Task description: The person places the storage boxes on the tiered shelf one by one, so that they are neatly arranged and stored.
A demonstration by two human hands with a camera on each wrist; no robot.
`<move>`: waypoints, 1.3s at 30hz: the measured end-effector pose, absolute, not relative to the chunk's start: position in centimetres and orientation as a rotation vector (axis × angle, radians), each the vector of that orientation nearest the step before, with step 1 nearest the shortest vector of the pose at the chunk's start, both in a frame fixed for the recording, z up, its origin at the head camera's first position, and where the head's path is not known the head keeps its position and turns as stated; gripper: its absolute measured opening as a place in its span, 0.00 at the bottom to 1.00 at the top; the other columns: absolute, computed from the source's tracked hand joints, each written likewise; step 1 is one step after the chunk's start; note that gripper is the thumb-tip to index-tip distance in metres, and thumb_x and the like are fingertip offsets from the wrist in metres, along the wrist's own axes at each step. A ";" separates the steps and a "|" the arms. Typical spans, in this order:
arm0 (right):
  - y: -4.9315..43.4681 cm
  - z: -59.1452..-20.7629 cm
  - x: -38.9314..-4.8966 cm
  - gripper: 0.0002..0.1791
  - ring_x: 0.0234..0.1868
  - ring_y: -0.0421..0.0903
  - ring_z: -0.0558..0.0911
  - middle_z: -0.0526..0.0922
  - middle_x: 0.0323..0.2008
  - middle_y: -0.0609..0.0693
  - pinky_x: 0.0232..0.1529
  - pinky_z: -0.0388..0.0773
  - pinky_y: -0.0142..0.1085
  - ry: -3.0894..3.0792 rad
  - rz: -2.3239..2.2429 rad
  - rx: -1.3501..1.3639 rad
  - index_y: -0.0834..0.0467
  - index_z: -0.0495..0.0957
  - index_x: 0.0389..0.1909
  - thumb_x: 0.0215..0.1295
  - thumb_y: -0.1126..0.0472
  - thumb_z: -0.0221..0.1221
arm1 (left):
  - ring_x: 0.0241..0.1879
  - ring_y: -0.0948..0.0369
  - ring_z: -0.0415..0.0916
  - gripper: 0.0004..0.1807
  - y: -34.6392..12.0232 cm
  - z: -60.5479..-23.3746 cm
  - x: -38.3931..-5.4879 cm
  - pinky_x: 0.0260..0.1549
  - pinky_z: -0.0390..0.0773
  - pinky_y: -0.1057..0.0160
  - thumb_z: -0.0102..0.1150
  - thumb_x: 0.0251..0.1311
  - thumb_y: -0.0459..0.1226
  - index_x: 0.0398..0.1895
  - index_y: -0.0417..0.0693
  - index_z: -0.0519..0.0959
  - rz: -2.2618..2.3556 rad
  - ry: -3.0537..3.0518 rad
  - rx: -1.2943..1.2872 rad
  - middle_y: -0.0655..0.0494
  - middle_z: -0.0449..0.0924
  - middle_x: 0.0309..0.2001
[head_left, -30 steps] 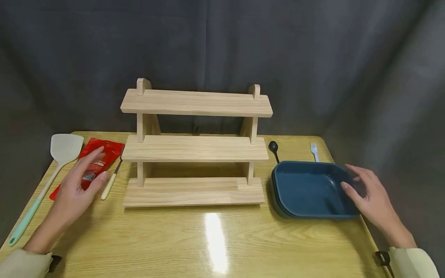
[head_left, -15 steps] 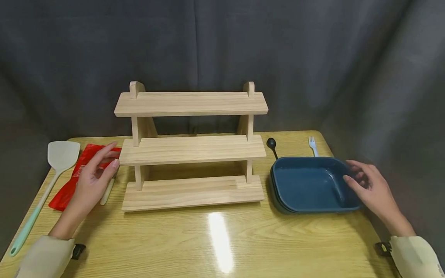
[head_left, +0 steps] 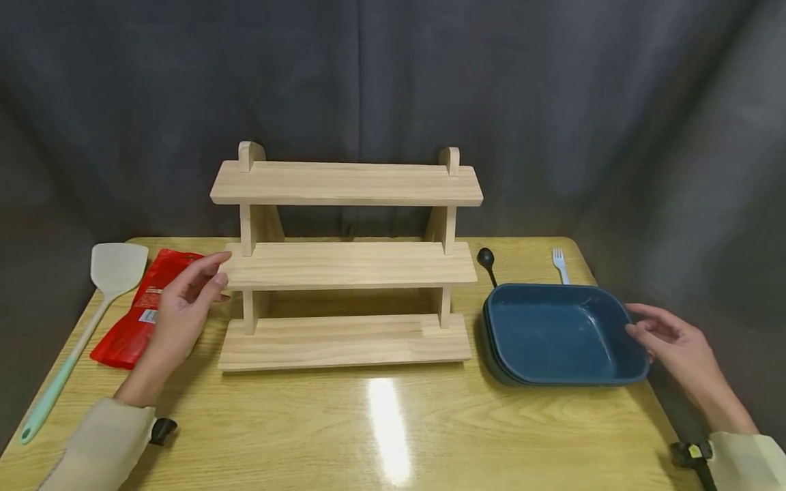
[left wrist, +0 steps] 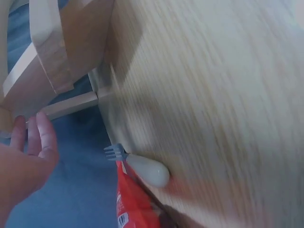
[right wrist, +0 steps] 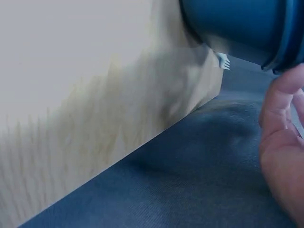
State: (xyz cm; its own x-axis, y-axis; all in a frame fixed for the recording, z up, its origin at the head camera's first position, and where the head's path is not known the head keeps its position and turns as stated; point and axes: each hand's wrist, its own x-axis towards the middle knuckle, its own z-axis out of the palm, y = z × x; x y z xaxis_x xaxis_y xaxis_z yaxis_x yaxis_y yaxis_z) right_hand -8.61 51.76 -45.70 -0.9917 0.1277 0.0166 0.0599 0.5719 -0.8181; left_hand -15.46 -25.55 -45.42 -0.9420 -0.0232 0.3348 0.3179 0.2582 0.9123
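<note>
You appear barely begun, nothing lifted: left hand [head_left: 184, 310], fingers apart, at wooden shelf [head_left: 350, 263]; right hand [head_left: 681, 351] at blue bins [head_left: 559, 337], grip cannot be told.

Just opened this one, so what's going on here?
A person's left hand is at the left end of a wooden shelf, the right hand at the right rim of stacked blue containers. Whether either has a firm hold is unclear. The shelf stands upright on the table, with a red packet to its left.

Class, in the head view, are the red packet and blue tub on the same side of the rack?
No, the red packet lies left of the rack, the blue tub right.
</note>
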 end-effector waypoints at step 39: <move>52.4 -44.8 -9.1 0.34 0.47 0.30 0.86 0.78 0.41 0.48 0.43 0.81 0.23 -2.844 1.346 0.105 0.59 0.70 0.78 0.72 0.77 0.62 | 0.62 0.56 0.73 0.26 -24.8 -46.2 -15.6 0.50 0.85 0.69 0.55 0.84 0.36 0.81 0.51 0.72 -2.032 -2.185 -0.192 0.54 0.69 0.73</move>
State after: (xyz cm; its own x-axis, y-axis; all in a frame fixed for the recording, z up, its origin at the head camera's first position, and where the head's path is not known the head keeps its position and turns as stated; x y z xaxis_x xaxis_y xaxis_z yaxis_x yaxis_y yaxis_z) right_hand -9.15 52.38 -44.80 -0.9978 -0.0626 0.0229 -0.0574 0.6323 -0.7726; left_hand -15.64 -24.84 -46.19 -0.9803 -0.0092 0.1974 0.1962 0.0730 0.9778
